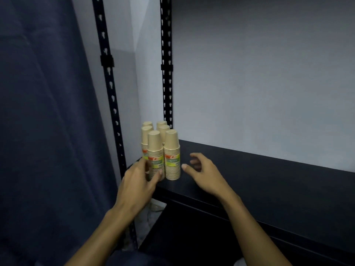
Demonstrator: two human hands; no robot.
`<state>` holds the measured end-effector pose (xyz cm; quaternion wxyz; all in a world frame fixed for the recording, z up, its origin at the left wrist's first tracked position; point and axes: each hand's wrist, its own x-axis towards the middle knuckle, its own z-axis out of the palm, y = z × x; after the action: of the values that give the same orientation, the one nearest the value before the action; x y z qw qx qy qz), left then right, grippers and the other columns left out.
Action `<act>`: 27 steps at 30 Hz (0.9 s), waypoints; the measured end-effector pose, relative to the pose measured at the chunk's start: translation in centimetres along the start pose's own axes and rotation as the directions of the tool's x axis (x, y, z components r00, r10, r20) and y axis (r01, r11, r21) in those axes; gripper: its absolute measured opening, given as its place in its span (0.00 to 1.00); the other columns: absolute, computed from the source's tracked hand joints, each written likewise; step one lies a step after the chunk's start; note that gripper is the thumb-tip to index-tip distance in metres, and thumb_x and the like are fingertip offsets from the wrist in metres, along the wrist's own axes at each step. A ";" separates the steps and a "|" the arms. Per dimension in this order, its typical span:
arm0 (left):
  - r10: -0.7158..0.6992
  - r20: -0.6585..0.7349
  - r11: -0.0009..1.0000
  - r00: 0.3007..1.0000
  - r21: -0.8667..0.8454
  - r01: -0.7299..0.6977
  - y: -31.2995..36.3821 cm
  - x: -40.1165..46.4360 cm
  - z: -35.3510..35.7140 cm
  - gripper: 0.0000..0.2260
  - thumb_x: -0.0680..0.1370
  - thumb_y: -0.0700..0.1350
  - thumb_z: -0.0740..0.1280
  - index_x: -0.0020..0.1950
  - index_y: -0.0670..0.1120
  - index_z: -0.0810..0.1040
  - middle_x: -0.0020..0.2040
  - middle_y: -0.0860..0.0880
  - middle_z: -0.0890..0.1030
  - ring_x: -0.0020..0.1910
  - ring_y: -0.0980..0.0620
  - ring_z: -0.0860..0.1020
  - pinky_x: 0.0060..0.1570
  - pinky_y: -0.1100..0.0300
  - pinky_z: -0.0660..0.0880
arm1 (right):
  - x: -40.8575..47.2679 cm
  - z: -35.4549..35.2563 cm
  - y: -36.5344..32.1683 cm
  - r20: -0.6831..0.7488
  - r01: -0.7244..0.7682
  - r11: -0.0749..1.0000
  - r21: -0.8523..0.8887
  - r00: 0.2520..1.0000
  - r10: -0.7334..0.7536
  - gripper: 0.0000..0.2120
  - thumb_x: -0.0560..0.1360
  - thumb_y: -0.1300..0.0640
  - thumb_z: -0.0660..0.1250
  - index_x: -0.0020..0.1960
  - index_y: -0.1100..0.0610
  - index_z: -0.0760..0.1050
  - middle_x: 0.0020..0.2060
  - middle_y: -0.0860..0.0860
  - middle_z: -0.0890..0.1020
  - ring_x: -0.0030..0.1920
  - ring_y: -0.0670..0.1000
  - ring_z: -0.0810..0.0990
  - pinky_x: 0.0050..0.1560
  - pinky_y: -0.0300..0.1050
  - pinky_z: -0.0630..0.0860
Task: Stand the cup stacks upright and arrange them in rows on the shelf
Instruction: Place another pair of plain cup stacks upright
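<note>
Both hands frame the group: left hand (141, 174) curls against the front-left cup stack (155, 155), right hand (199, 167) hovers open, empty, beside the front-right stack (172, 155). Six stacks stand upright at the shelf (249, 175) corner. Nudge low, near the bases, to square rows without toppling.

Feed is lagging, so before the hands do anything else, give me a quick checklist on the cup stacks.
1. All six cup stacks upright: ok.
2. Arranged in rows, two across, three deep: ok.
3. Standing on the shelf, near its left end: ok.
4. Left hand clear of the front left stack: not ok, fingers at its base.
5. Right hand empty, apart from the front right stack: ok.
6. More stacks waiting: cannot tell.
</note>
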<state>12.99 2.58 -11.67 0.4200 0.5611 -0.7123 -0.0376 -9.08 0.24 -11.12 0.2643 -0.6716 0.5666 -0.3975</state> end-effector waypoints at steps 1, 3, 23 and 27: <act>-0.026 -0.019 0.999 0.999 -0.033 0.025 -0.3 0.6 -0.3 0.11 0.78 0.55 0.70 0.53 0.52 0.73 0.46 0.57 0.78 0.42 0.63 0.76 0.39 0.69 0.73 | 0.6 0.6 -0.7 -0.003 0.014 0.999 0.032 1.000 -0.014 0.31 0.77 0.43 0.70 0.76 0.51 0.66 0.66 0.48 0.76 0.66 0.49 0.76 0.64 0.46 0.74; -0.070 -0.009 0.993 0.997 -0.092 0.069 -0.8 1.8 -0.2 0.16 0.77 0.53 0.72 0.59 0.48 0.74 0.50 0.56 0.80 0.45 0.63 0.78 0.42 0.76 0.71 | 1.5 1.8 -1.7 0.010 0.045 0.995 0.092 0.999 -0.046 0.32 0.76 0.46 0.72 0.76 0.51 0.65 0.66 0.47 0.76 0.65 0.48 0.76 0.66 0.49 0.75; 0.114 0.172 0.910 0.978 -0.413 -0.033 2.1 2.6 7.2 0.21 0.78 0.51 0.71 0.70 0.48 0.74 0.55 0.55 0.75 0.49 0.66 0.76 0.47 0.75 0.73 | -2.3 -3.2 3.7 -0.173 0.111 0.989 0.094 0.980 -0.094 0.26 0.74 0.48 0.75 0.69 0.48 0.71 0.59 0.41 0.81 0.55 0.41 0.80 0.53 0.45 0.82; 0.156 0.285 0.839 0.946 -0.543 0.025 4.6 3.0 10.0 0.23 0.78 0.51 0.71 0.71 0.49 0.72 0.59 0.56 0.81 0.55 0.65 0.80 0.57 0.64 0.78 | -3.9 -6.5 5.3 -0.220 0.078 0.996 0.052 0.973 -0.065 0.25 0.73 0.48 0.74 0.68 0.48 0.72 0.58 0.42 0.81 0.53 0.39 0.79 0.47 0.35 0.79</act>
<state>2.98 -2.35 -14.04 0.4414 0.3817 -0.7498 -0.3118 -17.58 3.48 -12.76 0.2061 -0.6357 0.5555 -0.4948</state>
